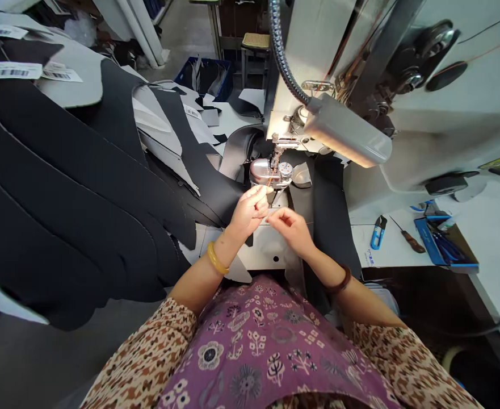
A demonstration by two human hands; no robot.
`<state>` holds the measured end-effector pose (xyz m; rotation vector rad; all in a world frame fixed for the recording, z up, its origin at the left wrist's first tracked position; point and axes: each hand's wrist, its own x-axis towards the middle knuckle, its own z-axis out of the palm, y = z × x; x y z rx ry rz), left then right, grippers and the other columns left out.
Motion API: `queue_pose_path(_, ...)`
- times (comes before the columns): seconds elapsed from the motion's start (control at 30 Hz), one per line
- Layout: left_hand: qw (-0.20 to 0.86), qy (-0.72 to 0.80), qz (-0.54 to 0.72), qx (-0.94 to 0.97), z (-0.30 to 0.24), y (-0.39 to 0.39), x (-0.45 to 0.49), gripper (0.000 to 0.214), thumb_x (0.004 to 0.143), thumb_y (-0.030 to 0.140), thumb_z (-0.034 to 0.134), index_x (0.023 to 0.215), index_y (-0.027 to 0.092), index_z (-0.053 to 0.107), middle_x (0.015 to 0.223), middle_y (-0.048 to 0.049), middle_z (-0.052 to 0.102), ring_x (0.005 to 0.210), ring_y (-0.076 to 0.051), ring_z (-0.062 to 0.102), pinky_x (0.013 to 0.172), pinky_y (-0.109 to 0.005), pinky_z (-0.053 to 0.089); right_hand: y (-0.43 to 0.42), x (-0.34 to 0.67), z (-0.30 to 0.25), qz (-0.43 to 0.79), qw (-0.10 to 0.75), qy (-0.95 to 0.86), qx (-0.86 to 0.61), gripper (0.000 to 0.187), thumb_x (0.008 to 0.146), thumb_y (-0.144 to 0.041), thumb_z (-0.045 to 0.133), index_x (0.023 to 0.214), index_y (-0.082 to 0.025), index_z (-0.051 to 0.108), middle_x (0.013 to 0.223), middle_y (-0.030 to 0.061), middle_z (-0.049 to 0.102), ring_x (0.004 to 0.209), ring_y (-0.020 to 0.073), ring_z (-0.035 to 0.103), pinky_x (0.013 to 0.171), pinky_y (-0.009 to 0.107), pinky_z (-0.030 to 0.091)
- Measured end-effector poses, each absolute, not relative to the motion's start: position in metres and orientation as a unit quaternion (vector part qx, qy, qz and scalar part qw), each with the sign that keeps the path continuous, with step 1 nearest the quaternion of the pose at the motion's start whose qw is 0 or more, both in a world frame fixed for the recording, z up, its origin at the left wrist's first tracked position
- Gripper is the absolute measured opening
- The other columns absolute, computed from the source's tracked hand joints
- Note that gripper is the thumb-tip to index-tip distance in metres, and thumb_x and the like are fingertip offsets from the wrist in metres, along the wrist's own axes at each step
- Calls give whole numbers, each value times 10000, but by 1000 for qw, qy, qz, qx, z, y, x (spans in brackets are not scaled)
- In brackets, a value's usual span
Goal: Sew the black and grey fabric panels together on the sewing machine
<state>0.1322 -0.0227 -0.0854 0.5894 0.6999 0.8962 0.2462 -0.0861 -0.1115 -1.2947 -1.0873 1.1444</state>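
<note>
At the sewing machine [277, 162], my left hand [252, 210] is closed in a pinch just in front of the needle area. An orange thread [270, 178] runs down from the needle to its fingertips. My right hand [290, 227] is closed too, thumb and fingertips together, slightly lower and to the right. Whatever lies between those fingers is too small to make out. Black fabric pieces [236, 196] lie beside the left hand, and a black strip [330, 204] extends to the right of the machine bed [258, 255].
A large pile of dark fabric [62, 199] covers the left side. The lit lamp [347, 130] hangs above right of the needle. Blue thread snips [378, 232], a wooden-handled awl [411, 241] and a blue box [445, 241] lie right. Behind stands a blue crate [228, 85].
</note>
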Motion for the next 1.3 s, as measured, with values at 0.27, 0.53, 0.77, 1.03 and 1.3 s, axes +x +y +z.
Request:
queue_pose_path(0.27,740,329,460,364,-88,-32,126,163,770,295,621,697,167,550,402,105,307,329,-7,194,356,-170,148,-48,278,-117,467,668,-288,-502,318,631,-316,622,896,-206,486,1005,45,585,1067,165,565,976,327,462)
queue_pose_path(0.53,728,319,456,400,-96,-35,129,197,750,344,625,705,180,525,391,94,404,298,-24,301,342,-176,216,-47,268,-124,228,539,-547,-599,595,748,-311,507,1327,-213,406,1426,111,343,1310,240,361,1066,445,360)
queue_pose_path(0.77,703,386,473,366,-97,-34,124,139,820,240,551,709,167,510,429,89,447,350,-35,416,445,-162,394,-57,302,-113,99,476,-626,-609,490,782,-287,507,1261,-192,470,1328,112,468,1260,234,418,1090,453,340)
queue_pose_path(1.03,760,333,432,352,-77,-52,142,108,875,185,465,825,162,558,660,22,623,617,-76,622,675,-214,515,-115,329,-134,166,432,-587,-665,764,644,-489,679,1292,-184,412,1380,140,406,1291,283,374,1063,477,347)
queue_pose_path(1.3,718,470,381,345,-122,-67,169,112,741,96,550,836,148,580,837,0,621,757,-67,575,666,-171,427,-119,347,-144,459,576,-253,-627,542,476,-369,718,961,-183,561,970,62,658,827,210,613,778,388,520)
